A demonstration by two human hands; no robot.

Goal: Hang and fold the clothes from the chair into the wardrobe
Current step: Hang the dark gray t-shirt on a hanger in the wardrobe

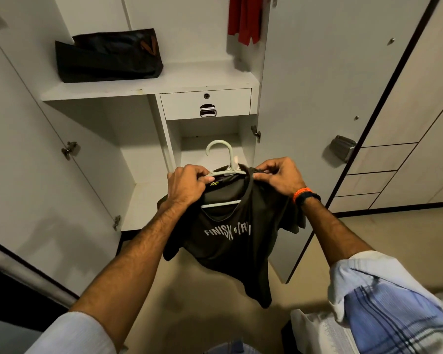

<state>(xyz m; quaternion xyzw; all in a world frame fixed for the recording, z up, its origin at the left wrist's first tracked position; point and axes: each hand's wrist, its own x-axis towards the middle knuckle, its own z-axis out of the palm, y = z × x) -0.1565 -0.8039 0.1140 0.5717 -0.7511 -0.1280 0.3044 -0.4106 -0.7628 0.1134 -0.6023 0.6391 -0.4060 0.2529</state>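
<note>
A dark T-shirt [230, 241] with pale lettering hangs in front of me on a pale green plastic hanger [219, 153], whose hook points up. My left hand [186, 183] grips the hanger's left arm together with the shirt's collar. My right hand [276, 176] pinches the shirt's right shoulder at the hanger's other end. The open white wardrobe [149, 85] stands just behind, and a red garment [244, 19] hangs inside at the top.
A folded black garment [108, 56] lies on the wardrobe shelf. Below it are a drawer [206, 103] with a metal handle and open compartments. The doors stand open left and right [317, 85]. A light and striped cloth [384, 310] is at lower right.
</note>
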